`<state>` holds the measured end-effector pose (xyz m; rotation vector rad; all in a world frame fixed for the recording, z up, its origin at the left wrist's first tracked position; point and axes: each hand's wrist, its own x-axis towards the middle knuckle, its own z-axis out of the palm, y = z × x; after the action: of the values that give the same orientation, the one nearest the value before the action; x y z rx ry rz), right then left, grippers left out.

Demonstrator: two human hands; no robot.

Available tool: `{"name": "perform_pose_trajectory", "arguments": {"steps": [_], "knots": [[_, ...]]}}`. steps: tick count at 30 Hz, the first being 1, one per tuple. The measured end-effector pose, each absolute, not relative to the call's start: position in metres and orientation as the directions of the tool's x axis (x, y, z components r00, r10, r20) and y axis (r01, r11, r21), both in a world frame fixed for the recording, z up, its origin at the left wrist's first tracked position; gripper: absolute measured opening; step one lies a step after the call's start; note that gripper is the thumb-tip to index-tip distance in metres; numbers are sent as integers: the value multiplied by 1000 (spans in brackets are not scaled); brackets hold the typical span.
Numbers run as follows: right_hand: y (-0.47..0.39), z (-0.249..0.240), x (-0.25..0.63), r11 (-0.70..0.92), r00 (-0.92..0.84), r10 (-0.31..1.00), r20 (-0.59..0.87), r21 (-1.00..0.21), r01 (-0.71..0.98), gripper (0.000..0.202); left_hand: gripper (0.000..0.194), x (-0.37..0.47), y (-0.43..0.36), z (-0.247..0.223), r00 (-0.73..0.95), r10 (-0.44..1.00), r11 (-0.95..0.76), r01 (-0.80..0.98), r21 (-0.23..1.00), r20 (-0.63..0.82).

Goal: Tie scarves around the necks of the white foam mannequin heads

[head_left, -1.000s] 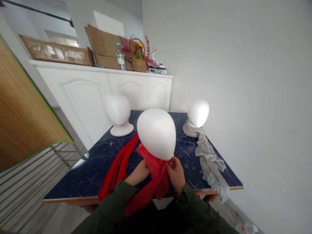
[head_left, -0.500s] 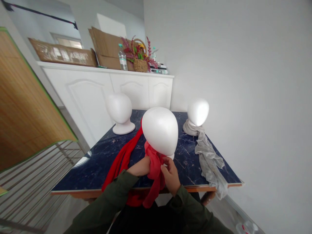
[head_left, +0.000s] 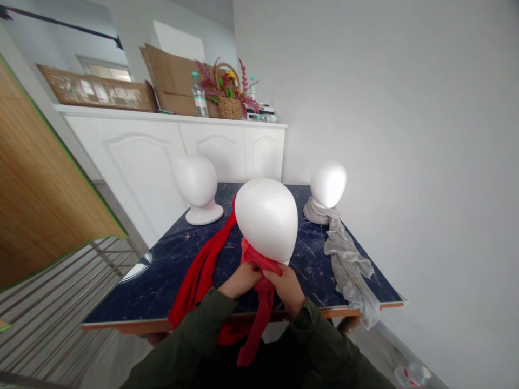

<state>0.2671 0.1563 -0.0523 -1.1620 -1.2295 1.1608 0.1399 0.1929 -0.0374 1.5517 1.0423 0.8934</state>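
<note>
A white mannequin head [head_left: 266, 216] stands near the front edge of the table. Around its neck lies a pinkish-red scarf [head_left: 264, 302], whose tail hangs down over the table's edge. My left hand [head_left: 243, 279] pinches the scarf just under the head, fingertips partly hidden in the cloth. From the other side my right hand [head_left: 288, 289] grips the same scarf, its thumb pressed on the fabric. The two hands are close together. To the left, a brighter red scarf [head_left: 203, 267] trails across the table from behind the head and over the front edge.
A bare white mannequin head [head_left: 197, 183] stands back left. Another mannequin head [head_left: 328, 183] stands back right, a grey scarf [head_left: 346, 259] around its neck and draped over the dark blue marbled table [head_left: 162, 286]. Behind is a white cabinet [head_left: 141, 156]; a metal rack [head_left: 52, 313] stands left.
My left hand has come out from behind the scarf and now pinches it from the left. The cloth is drawn flatter across the neck, and its tail hangs lower.
</note>
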Motion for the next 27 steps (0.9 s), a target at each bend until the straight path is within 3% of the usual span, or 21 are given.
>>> {"name": "perform_pose_trajectory", "arguments": {"steps": [5,10,18,22,27], "knots": [[157,-57,273,27,48,999,20,-988,-155,32,32,134,189,-30,380,915,161,-37,986,-135],[163,-59,277,18,58,998,8,-984,-178,26,13,129,192,-30,405,867,405,-234,884,-290],[167,-55,279,56,75,997,28,-912,-407,29,14,102,200,-14,503,733,652,-325,685,-458],[173,-66,280,176,61,984,167,-964,-197,31,19,98,191,-17,578,678,715,-375,590,-455],[182,-85,283,206,-28,978,206,-978,21,24,24,107,146,-39,552,749,642,-469,606,-366]]}}
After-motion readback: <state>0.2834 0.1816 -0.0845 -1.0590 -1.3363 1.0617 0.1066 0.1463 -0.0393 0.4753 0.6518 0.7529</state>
